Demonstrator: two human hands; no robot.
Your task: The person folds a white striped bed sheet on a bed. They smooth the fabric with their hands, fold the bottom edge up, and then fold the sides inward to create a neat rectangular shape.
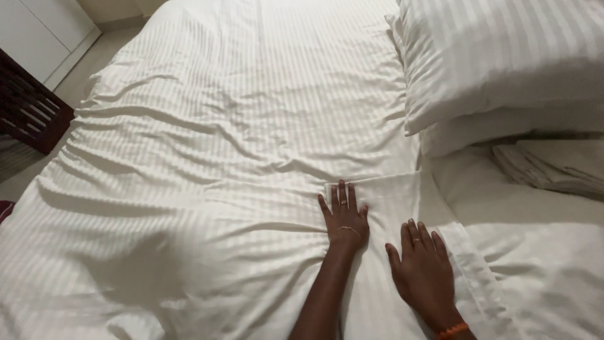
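Note:
My left hand (344, 217) lies flat, fingers together, on the folded-back edge of a white striped duvet (207, 145) covering the bed. It wears a ring and a thin bracelet. My right hand (423, 267) presses flat on the same folded band (393, 189), just right of and nearer than the left; it has a ring and an orange wristband. Neither hand grips anything. The duvet is rumpled with long creases running leftwards.
Two white striped pillows (503, 63) are stacked at the top right. A folded cloth (553, 167) lies under them on the plain sheet (503, 208). A dark wooden piece of furniture (28, 104) stands at the left beside the bed.

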